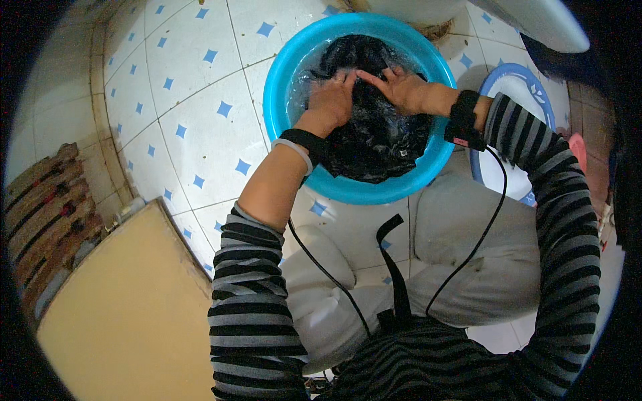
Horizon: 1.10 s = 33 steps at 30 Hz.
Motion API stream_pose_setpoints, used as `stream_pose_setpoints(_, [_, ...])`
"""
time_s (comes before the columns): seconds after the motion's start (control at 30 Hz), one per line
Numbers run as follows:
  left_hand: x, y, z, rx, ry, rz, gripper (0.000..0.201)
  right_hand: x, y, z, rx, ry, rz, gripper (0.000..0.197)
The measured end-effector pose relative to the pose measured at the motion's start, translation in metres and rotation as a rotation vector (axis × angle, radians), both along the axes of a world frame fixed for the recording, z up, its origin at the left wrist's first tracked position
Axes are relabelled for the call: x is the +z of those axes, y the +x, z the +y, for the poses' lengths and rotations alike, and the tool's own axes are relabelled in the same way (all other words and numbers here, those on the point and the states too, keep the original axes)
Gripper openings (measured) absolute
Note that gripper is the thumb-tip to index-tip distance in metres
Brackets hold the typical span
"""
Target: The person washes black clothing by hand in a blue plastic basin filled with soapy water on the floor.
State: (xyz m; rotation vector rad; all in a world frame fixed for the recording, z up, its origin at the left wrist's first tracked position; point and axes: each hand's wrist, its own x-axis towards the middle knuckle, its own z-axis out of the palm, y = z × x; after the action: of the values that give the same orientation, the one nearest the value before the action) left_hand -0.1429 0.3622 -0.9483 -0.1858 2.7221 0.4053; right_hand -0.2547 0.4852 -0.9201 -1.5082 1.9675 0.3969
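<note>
A black wet garment (374, 144) lies bunched in a round blue basin (277, 100) with water around it. My left hand (332, 100) is on the cloth at the left, its fingers curled into the fabric. To the right, my right hand (403, 90) grips the same garment, thumb stretched toward the left hand. The thumbs nearly meet at the middle of the cloth. Folds and water hide most of the fingertips on both hands. A small pale tag (403, 154) shows on the garment's near right part.
The basin stands on white floor tiles (207, 87) with blue diamonds. A white basin with a blue rim (515, 69) is at the right, partly behind my right arm. A yellow panel (127, 301) fills the lower left. Black cables (498, 200) hang from both wrist bands. My knees flank the near side.
</note>
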Motion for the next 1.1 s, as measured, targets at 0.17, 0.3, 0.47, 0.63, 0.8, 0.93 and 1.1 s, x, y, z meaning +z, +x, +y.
stream_pose_setpoints(0.17, [-0.003, -0.001, -0.003, 0.032, 0.124, 0.044, 0.057, -0.007, -0.003, -0.005, 0.123, 0.115, 0.056, 0.085])
stream_pose_setpoints(0.3, [0.002, -0.006, -0.006, 0.052, 0.111, -0.053, 0.059, -0.006, -0.015, 0.003, 0.138, 0.03, 0.009, 0.083])
stream_pose_setpoints(0.47, [0.006, 0.002, -0.033, 0.246, 0.48, -0.061, 0.051, 0.015, -0.015, 0.008, 0.072, -0.158, -0.051, 0.068])
stream_pose_setpoints(0.63, [0.034, 0.018, -0.061, 0.617, 0.75, -0.043, 0.043, 0.04, -0.034, 0.036, -0.323, -0.578, -0.27, 0.041])
stream_pose_setpoints(0.8, [0.087, 0.023, -0.054, 0.838, 0.895, 0.142, 0.033, 0.075, -0.059, 0.063, -0.975, -0.329, -0.469, 0.028])
stream_pose_setpoints(0.93, [0.09, 0.033, -0.025, -0.11, 0.478, 0.358, 0.037, 0.069, -0.029, 0.063, -0.278, -0.677, -0.393, 0.025])
stream_pose_setpoints(1.1, [0.046, 0.05, 0.002, -0.322, 0.047, 0.134, 0.055, 0.043, 0.021, 0.04, 0.17, -0.396, -0.166, 0.065])
